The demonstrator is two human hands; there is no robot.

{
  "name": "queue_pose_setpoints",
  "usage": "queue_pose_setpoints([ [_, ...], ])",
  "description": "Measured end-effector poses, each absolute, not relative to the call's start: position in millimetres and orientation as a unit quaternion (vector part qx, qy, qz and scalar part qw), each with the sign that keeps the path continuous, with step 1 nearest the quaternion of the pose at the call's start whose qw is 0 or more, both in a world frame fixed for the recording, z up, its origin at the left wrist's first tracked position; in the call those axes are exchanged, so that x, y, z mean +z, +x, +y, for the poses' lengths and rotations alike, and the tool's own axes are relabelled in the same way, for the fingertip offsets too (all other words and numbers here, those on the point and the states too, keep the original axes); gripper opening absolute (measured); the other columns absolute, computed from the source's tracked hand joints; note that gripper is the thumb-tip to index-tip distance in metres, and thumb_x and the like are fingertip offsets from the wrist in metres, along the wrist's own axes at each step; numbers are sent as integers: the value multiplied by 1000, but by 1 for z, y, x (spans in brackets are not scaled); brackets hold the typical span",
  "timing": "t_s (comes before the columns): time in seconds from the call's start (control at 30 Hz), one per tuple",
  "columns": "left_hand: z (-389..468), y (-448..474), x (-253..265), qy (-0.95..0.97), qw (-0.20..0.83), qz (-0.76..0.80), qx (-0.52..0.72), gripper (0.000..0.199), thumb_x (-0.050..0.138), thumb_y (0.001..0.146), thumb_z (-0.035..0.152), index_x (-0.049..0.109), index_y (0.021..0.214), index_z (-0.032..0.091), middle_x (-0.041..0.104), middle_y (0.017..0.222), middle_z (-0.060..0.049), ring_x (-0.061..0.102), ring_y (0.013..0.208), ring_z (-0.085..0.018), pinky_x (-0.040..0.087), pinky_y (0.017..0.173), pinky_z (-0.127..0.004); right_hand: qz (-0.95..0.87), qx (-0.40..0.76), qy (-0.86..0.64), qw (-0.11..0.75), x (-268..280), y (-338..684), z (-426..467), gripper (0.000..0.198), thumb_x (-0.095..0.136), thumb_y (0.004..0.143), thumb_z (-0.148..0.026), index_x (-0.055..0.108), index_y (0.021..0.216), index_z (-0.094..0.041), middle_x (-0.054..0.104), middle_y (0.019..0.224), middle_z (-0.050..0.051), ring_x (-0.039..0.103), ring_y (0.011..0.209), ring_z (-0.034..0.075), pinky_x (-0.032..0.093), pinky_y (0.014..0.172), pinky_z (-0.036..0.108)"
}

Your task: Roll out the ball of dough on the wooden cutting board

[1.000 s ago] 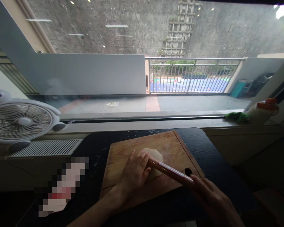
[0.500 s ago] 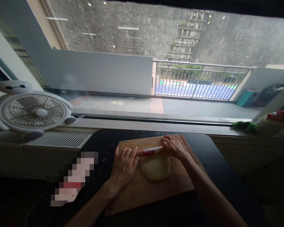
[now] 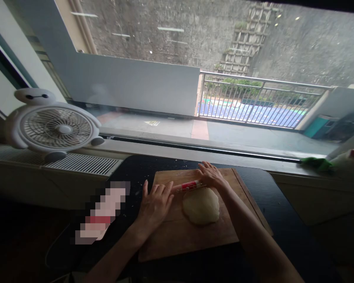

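Note:
A rolling pin (image 3: 190, 185) with a red and white printed middle lies across the far part of a wooden cutting board (image 3: 165, 239). My left hand (image 3: 157, 202) rests on its left end, fingers stretched out and apart. On the right end lies my right hand (image 3: 211, 175), palm down with its fingers extended forward. Both hands hide the pin's ends. Just in front of the pin, a flattened, roundish sheet of pale dough (image 3: 201, 207) lies on the board between my forearms.
The board is on a black table (image 3: 286, 220) with white specks near its far left edge. A blurred-out pinkish object (image 3: 106, 214) lies left of the board. A white fan (image 3: 59, 127) stands by the window, and a green cloth (image 3: 315, 163) lies on the sill at right.
My head view has shifted, so the scene sits further right. The pin has turned, showing more of its red print, and it lies close to the dough's far edge. Both hands stay on it.

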State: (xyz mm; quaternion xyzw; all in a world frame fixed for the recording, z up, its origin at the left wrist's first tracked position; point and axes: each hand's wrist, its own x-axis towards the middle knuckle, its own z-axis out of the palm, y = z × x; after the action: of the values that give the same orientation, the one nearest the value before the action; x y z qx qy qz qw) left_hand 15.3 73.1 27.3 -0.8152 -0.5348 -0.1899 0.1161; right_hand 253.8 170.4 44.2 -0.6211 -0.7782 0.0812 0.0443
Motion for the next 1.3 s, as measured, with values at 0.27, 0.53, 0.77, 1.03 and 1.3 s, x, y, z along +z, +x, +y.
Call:
queue_pose_setpoints([
  [0.27,33,21,32,-835,86,-507,-198,43,42,89,23,45,132,18,61,108,-8,53,100,-23,13,108,-58,-807,45,-585,72,29,284,98,55,15,95,-47,38,137,-19,32,146,5,15,138,19,14,110,37],
  [0.53,84,21,27,-809,109,-550,-173,47,47,87,23,43,134,19,60,107,-8,51,102,-24,15,107,-58,-768,98,-633,15,46,241,176,49,20,94,-45,44,130,-23,36,143,8,26,133,24,26,103,42],
  [0.77,12,24,28,-827,98,-506,-226,43,41,88,18,44,132,20,60,107,-7,54,96,-20,20,107,-54,-801,33,-594,61,28,280,102,54,18,94,-49,40,135,-22,31,146,5,14,138,21,15,109,39],
  [1.03,45,10,37,-805,-5,-541,-242,28,38,93,30,64,95,20,63,75,-2,57,77,-18,38,92,-45,-776,67,-626,18,41,246,162,51,20,95,-45,40,135,-21,31,146,9,18,136,24,22,106,43],
  [1.3,-23,-20,12,-797,-39,-527,-293,32,47,90,33,55,119,22,67,94,-3,60,86,-18,43,83,-35,-823,84,-561,34,39,208,141,52,26,91,-53,39,135,-27,32,146,4,15,137,26,21,105,44],
])
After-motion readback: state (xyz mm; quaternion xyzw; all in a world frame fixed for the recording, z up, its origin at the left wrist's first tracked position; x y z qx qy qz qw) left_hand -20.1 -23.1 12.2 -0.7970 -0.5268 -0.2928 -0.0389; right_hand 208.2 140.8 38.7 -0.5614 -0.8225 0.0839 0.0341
